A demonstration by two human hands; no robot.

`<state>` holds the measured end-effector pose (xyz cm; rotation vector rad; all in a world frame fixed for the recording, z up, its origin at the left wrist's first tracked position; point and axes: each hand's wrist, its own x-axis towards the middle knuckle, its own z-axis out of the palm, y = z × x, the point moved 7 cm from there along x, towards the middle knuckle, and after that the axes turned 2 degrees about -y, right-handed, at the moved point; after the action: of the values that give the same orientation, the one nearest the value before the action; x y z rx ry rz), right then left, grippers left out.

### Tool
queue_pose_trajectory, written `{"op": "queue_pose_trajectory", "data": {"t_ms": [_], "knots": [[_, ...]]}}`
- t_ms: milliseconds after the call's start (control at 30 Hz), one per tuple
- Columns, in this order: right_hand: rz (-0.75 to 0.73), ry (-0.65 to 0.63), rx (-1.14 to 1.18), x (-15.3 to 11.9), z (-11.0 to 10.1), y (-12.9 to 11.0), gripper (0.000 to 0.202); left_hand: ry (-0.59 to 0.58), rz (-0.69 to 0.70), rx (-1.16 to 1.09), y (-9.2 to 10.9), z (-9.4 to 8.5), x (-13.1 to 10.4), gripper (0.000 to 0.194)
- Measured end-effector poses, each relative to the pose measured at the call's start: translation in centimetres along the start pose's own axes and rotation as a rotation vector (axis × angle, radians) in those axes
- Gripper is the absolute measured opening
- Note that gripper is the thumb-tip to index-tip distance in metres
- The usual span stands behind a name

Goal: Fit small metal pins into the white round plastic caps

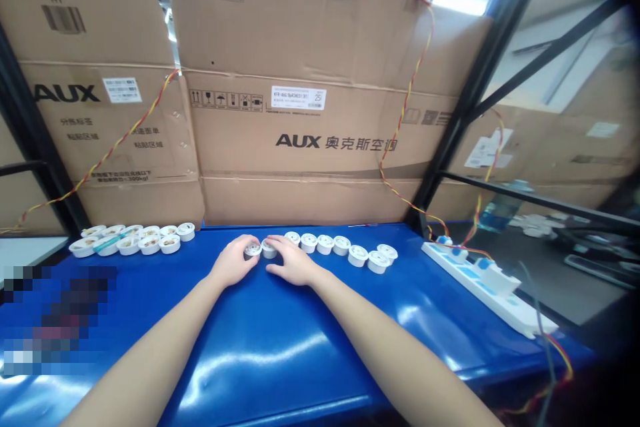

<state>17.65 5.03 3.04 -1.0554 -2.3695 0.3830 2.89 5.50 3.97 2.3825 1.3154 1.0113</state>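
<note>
At the back of the blue table, my left hand (237,261) curls its fingers and thumb around a small white round plastic piece (253,251). Just to the right, my right hand (295,260) has its fingers and thumb about a second white round piece (269,250). These two pieces sit side by side, with small dark marks on top. A row of similar pieces (325,245) runs rightward from behind my right hand, ending in a piece (377,263) in front of another piece (387,253). My fingers partly cover the two held pieces.
Several open white cups (129,245) with brassy bits inside stand at the back left, a teal tool (114,239) across them. A white power strip (487,290) lies along the right edge, with red-yellow wires. Large cardboard (310,193) walls the back. A blurred patch covers the left front.
</note>
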Motion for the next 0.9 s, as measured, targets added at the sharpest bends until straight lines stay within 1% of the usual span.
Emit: {"op": "queue_pose_trajectory", "data": {"t_ms": [100,167,300,467,767,900], "knots": [[0.026,-0.048,0.020,0.0,0.5,0.2,0.076,-0.003,0.002,-0.002,0.0,0.0,0.1,0.023],[0.048,-0.046,0.023,0.0,0.6,0.2,0.077,-0.010,0.001,-0.005,0.0,0.1,0.1,0.023],[0.090,-0.014,0.014,0.0,0.4,0.4,0.075,-0.010,0.005,-0.007,0.1,0.0,0.0,0.022],[0.131,0.032,-0.010,-0.1,0.0,1.3,0.072,-0.013,0.005,0.000,0.4,-0.2,0.0,0.020],[0.162,0.055,-0.051,-0.2,-0.9,1.9,0.069,-0.020,0.002,0.009,0.6,-0.2,0.0,0.018],[0.151,0.092,-0.056,-0.2,-1.3,1.9,0.063,-0.029,-0.003,0.012,0.5,-0.2,0.0,0.020]]}}
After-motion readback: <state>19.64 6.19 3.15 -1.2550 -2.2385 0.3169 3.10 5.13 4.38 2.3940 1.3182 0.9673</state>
